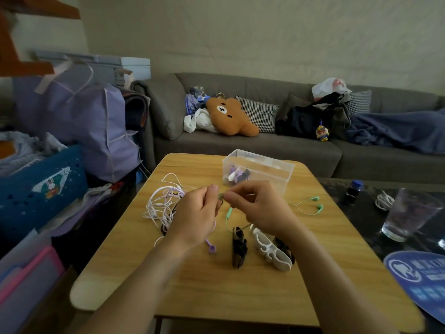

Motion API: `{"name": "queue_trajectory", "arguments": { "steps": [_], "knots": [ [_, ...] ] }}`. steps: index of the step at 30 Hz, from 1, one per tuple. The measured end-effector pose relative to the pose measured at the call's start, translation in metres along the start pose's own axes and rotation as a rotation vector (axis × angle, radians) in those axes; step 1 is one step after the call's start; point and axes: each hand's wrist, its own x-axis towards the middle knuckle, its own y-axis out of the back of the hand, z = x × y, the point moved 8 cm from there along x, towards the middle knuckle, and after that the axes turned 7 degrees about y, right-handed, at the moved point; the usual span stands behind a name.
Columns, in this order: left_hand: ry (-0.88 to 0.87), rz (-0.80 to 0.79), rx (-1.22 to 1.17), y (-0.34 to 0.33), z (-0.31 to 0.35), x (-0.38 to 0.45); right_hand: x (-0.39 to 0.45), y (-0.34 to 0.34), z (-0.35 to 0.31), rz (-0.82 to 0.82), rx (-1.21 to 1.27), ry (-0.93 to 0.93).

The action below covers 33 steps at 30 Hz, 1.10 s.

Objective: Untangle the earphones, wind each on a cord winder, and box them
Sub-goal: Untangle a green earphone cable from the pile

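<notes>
Above the wooden table [216,280], my left hand [196,218] and my right hand [260,208] pinch the same green earphone cord [228,213] between fingertips. Its green earbuds [317,202] lie to the right on the table. A tangle of white and pink earphone cords [163,203] sits left of my left hand, and a purple earbud [211,248] lies below that hand. A black cord winder [239,247], a white cord winder [271,251] and another dark winder [285,248] lie below my hands. A clear plastic box [258,168] holding wound earphones stands behind.
A drinking glass [409,213], a small dark bottle [352,191] and a coiled white cable [385,201] stand on a dark table to the right. A grey sofa [265,145] with cushions and bags is behind. Bags and boxes crowd the left side.
</notes>
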Motion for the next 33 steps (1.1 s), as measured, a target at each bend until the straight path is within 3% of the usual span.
{"name": "queue_trajectory", "arguments": {
  "steps": [2,6,8,10,12,15,18,23,29,33],
  "knots": [
    [0.098,-0.023,-0.089,0.002,-0.003,0.001,0.0,0.011,0.005,0.068,-0.023,-0.001],
    [0.396,-0.181,-0.684,-0.01,-0.011,-0.001,-0.003,0.009,0.011,0.052,-0.064,-0.059],
    [0.455,-0.144,-0.961,-0.004,-0.014,0.002,-0.003,0.001,0.011,-0.017,-0.206,-0.071],
    [0.449,-0.08,-1.092,0.006,-0.018,0.006,-0.003,-0.01,0.008,-0.08,-0.286,-0.064],
    [0.408,0.018,-0.99,0.019,-0.023,0.009,-0.004,-0.021,0.003,-0.129,-0.3,-0.05],
    [0.324,0.198,-0.582,0.039,-0.026,0.013,-0.004,-0.026,-0.004,-0.132,-0.309,-0.019],
    [0.219,0.15,-0.294,0.033,-0.017,0.012,-0.002,-0.02,-0.015,-0.071,-0.243,0.026],
    [0.065,-0.019,-0.019,-0.001,-0.007,0.0,-0.004,-0.009,-0.019,-0.016,-0.121,0.047],
    [0.039,-0.231,-0.039,-0.02,0.006,-0.008,-0.005,0.02,-0.016,0.135,-0.078,0.038],
    [0.284,-0.273,-0.354,-0.02,-0.006,-0.005,-0.006,0.03,-0.003,0.216,-0.036,-0.024]
  ]
}}
